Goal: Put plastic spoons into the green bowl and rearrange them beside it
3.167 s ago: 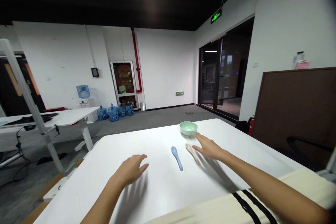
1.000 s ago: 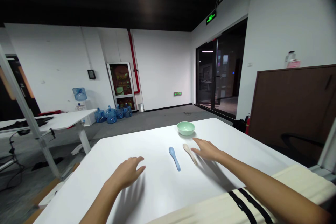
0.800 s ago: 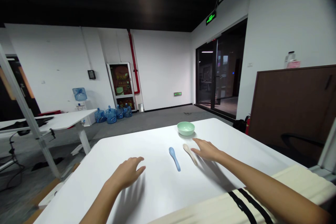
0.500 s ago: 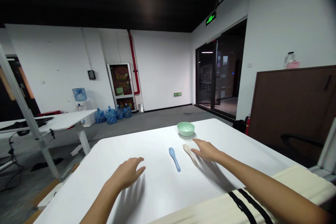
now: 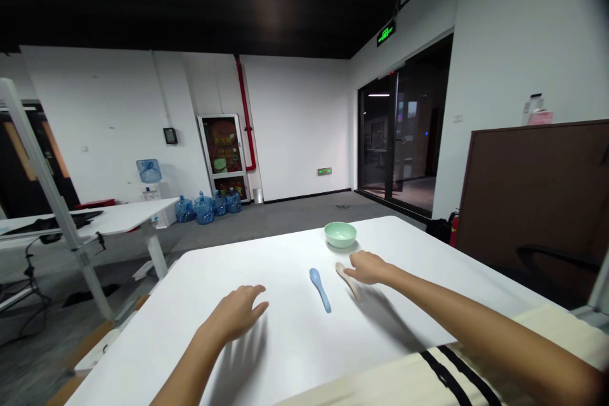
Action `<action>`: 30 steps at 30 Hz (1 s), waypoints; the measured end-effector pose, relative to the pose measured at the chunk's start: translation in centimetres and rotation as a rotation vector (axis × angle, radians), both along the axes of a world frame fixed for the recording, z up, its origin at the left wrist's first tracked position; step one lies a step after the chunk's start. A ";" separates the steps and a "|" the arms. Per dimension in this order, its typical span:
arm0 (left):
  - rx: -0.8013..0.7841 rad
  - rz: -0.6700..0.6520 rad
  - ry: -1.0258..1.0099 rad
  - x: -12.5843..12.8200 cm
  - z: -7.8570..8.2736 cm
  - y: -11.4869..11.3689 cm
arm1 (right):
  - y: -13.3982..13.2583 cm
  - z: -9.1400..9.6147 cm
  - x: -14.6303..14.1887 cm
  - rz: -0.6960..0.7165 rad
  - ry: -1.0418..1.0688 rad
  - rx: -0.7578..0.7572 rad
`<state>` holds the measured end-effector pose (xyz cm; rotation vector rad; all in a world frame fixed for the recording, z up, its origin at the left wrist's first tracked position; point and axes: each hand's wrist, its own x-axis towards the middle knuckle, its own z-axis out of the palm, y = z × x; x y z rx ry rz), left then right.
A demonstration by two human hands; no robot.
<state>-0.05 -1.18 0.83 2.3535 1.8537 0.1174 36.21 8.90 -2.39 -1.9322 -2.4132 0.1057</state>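
On the white table (image 5: 285, 355) lie a blue spoon (image 5: 320, 290) and, to its right, a cream spoon (image 5: 353, 290). Behind the spoons stands a light green bowl (image 5: 340, 235), upright. My right hand (image 5: 370, 268) hovers close over the cream spoon and hides part of it; thumb and forefinger are apart, with the fingers somewhat bent. Whether it touches the spoon I cannot tell. Left of the blue spoon, my left hand (image 5: 240, 312) hangs above the tabletop with thumb and fingers apart, holding nothing.
A cream cloth with black stripes (image 5: 394, 380) covers the near right side of the table. Another white table (image 5: 143, 208) with a metal post (image 5: 57, 203) stands at left. Blue water bottles (image 5: 204, 208) line the far wall. At right rises a brown cabinet (image 5: 533, 190).
The fingers of my right hand have bent inward above the cream spoon. My left hand keeps its pose. The whole view has shifted slightly, with things appearing a little further right.
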 end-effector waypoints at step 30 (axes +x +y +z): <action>-0.035 0.010 0.021 0.4 0.8 -0.3 | 3.7 -0.2 0.0 -0.155 0.110 0.103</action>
